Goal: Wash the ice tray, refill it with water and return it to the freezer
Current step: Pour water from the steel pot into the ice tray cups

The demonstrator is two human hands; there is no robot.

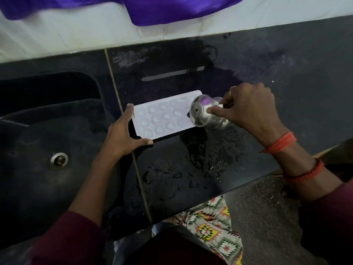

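A white ice tray (162, 115) with several rounded cells lies flat on the wet black counter (191, 165), just right of the sink. My left hand (124, 134) braces the tray's left end, fingers spread along its edges. My right hand (248, 108) grips a small steel cup (205, 113) tipped on its side over the tray's right end, its base facing me. Water glints in the cells.
A black sink (47, 131) with a round steel drain (58, 160) lies to the left. A white wall with purple cloth (172, 10) hanging over it runs behind the counter. Water puddles spread over the counter. The counter's front edge runs diagonally at lower right.
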